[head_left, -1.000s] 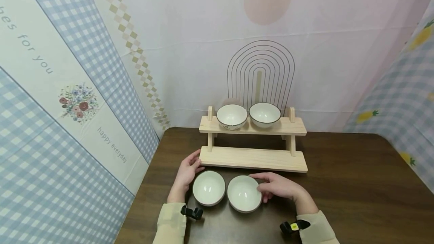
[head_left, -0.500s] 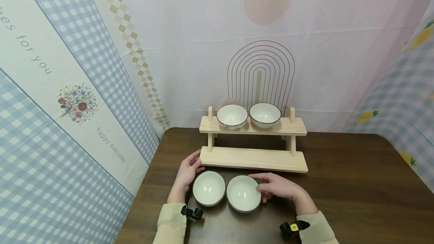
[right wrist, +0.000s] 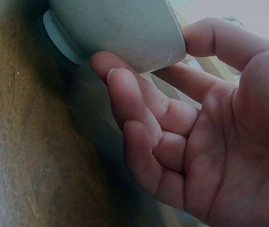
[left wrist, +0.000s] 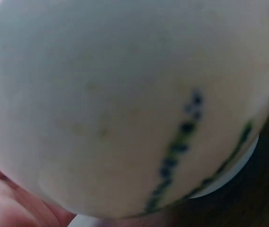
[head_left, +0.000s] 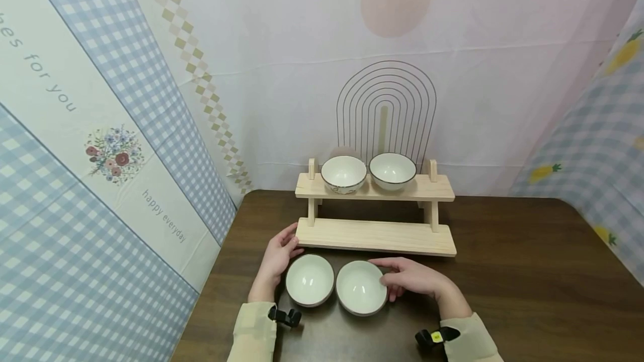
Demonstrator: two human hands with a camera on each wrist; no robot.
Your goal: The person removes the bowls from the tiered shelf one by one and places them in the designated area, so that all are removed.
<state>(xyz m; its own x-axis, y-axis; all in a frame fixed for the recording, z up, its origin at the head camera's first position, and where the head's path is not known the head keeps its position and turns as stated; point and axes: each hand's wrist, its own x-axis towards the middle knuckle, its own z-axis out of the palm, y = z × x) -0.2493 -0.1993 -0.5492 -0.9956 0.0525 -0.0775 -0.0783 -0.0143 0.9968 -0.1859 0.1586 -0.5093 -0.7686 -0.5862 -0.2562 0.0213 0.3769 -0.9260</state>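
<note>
In the head view a two-tier wooden display shelf [head_left: 377, 236] stands on the table. My left hand [head_left: 274, 258] is at its lower left front corner, thumb against the edge and a finger passing below the board. Close beside that hand sits a white bowl [head_left: 309, 280]. Its painted side fills the left wrist view, hiding most of the left hand [left wrist: 11, 203]. My right hand [head_left: 415, 277] holds a second white bowl [head_left: 361, 288] by its right side. In the right wrist view, the thumb lies at the bowl's rim and other fingers curl against its wall.
Two more dark-rimmed white bowls, one on the left [head_left: 344, 173] and one on the right [head_left: 393, 170], stand side by side on the upper tier. The dark brown table [head_left: 523, 272] reaches back to a patterned cloth backdrop [head_left: 282, 99].
The bowl in my right hand has shifted very slightly left, towards the other front bowl. Both hands stay almost where they were, and the shelf has not moved.
</note>
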